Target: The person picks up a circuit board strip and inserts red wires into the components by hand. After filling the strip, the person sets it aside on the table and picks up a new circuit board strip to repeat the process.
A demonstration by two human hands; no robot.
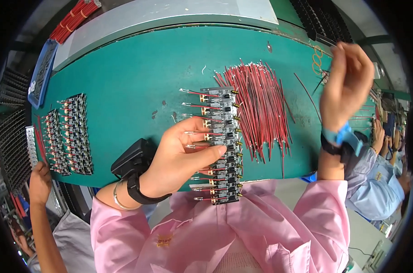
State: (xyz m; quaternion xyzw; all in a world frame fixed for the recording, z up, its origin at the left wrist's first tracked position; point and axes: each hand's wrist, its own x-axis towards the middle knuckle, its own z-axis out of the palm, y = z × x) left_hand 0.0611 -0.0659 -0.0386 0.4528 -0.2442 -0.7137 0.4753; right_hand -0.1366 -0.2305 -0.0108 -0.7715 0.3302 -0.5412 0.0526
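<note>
My left hand (183, 152) grips a long strip of small circuit boards (224, 175), thumb on its face. The strip stands over the table's near edge, with short red wires sticking out along its left side and brass-coloured parts along its right. Beyond it, a wide bundle of red and black wires (261, 109) lies on the green table. My right hand (347, 82) is raised at the far right, close to a black ribbed rack (324, 20). Its thumb and fingertips are pinched together; whatever they hold, if anything, is too small to make out.
Two wired board strips (77, 134) lie at the left, near a blue tray (42, 73). A black box (133, 157) sits by my left wrist. Yellow rubber bands (317, 59) lie at the right. Co-workers sit on both sides; one person's hand (40, 182) reaches in at left.
</note>
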